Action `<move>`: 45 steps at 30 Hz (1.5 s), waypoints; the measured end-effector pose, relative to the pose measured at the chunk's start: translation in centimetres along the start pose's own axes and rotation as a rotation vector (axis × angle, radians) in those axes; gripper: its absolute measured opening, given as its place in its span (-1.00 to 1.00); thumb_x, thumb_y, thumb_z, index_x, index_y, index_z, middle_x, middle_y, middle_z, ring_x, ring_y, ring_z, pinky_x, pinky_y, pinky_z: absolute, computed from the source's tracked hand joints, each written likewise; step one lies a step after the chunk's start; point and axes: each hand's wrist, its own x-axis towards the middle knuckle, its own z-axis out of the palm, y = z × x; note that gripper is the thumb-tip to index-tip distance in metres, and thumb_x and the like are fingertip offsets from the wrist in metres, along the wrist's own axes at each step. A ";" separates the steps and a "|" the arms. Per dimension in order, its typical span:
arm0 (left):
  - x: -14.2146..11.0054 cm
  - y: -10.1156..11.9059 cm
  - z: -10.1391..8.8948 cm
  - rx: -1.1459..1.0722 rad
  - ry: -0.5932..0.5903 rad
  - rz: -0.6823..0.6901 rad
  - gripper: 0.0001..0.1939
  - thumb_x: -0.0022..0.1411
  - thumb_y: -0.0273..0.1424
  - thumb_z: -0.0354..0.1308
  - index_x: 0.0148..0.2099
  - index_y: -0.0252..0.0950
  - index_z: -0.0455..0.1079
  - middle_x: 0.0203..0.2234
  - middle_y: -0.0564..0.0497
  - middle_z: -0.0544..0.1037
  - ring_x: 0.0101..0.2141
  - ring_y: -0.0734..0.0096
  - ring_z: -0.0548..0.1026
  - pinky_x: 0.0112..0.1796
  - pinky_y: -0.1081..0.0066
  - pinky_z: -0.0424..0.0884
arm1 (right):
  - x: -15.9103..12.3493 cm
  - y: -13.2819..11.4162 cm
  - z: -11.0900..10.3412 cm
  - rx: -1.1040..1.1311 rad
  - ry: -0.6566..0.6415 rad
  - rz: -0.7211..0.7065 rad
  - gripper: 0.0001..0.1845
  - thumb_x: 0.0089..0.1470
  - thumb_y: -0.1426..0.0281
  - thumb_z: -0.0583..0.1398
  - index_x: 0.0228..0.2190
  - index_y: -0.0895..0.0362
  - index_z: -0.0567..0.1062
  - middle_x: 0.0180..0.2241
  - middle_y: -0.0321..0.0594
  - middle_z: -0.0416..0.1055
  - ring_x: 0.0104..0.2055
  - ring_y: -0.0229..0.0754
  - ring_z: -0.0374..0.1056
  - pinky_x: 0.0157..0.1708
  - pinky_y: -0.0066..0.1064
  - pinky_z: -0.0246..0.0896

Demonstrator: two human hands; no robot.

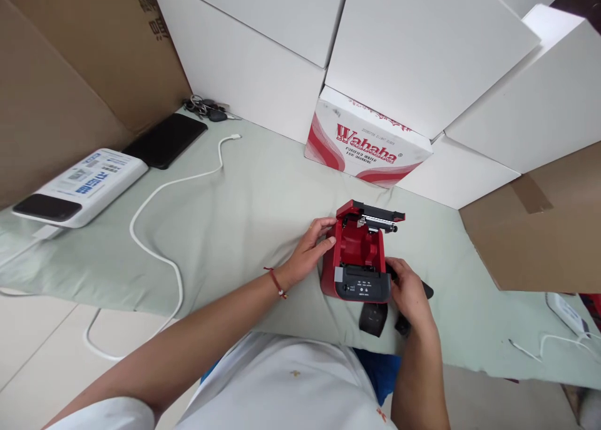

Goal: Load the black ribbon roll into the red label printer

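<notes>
A small red and black printer [359, 261] sits on the pale green cloth [244, 211] with its lid flipped open and an empty red paper bay showing. My left hand [312, 248] grips the printer's left side, fingers curled against it. My right hand [407, 292] holds the printer's right front corner. A small black part [374, 319] lies on the cloth just in front of the printer, and another black piece [426, 289] pokes out beyond my right hand.
A white cable [154, 230] snakes across the cloth to the left. A white device [82, 186], a black tablet [165, 139] and keys [206, 107] lie far left. A red-printed Wahaha carton [366, 145], white boxes [422, 48] and brown cardboard [539, 230] ring the back and right.
</notes>
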 end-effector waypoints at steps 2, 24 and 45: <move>0.0 0.0 0.0 -0.012 -0.006 -0.003 -0.51 0.49 -0.04 0.25 0.32 -0.14 0.38 0.38 -0.16 0.42 0.41 -0.08 0.35 0.45 -0.11 0.20 | -0.3 -0.5 -0.7 0.003 -0.025 0.001 -0.56 0.22 0.30 0.22 0.09 0.07 0.67 0.08 -0.01 0.66 0.10 0.08 0.62 0.14 -0.02 0.53; 1.0 -0.2 0.0 0.051 0.075 0.011 -0.57 0.47 -0.06 0.22 0.18 -0.23 0.46 0.16 -0.15 0.58 0.20 0.03 0.52 0.32 0.03 0.36 | 4.4 -10.9 -1.7 -0.151 -0.089 -0.189 -0.57 0.36 0.28 0.21 0.19 -0.02 0.64 0.13 -0.10 0.68 0.08 0.04 0.61 0.10 -0.10 0.50; 1.7 -1.8 0.5 0.035 0.109 0.040 -0.61 0.45 -0.09 0.24 0.14 -0.23 0.44 0.15 -0.17 0.55 0.20 0.04 0.53 0.34 -0.01 0.38 | 5.7 -10.7 -0.1 -0.236 0.065 -0.038 -0.58 0.47 0.29 0.12 0.18 0.01 0.67 0.15 -0.15 0.70 0.18 -0.03 0.62 0.21 -0.23 0.44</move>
